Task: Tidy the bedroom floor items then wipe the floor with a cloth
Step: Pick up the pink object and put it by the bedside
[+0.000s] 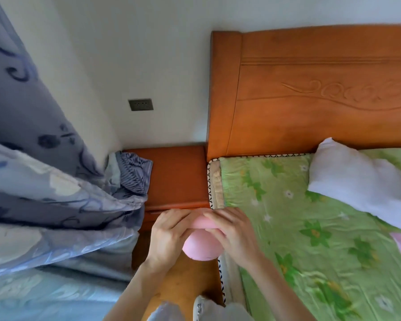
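Both my hands hold a pink cloth [200, 247] in front of me, bunched into a rounded bundle with a rolled upper edge. My left hand [169, 232] grips its left side and my right hand [233, 230] grips its right side, fingers curled over the top edge. The bundle hangs over the gap between the wooden nightstand [178, 177] and the bed. Below it a strip of wooden floor [178, 281] shows, with my white shoe [198, 308] at the bottom edge.
The bed with a green floral sheet [299, 223] and orange wooden headboard [322, 89] fills the right. A white pillow [357, 181] lies on it. Blue patterned curtains and bedding [44, 193] crowd the left. A wall socket [140, 104] sits above the nightstand.
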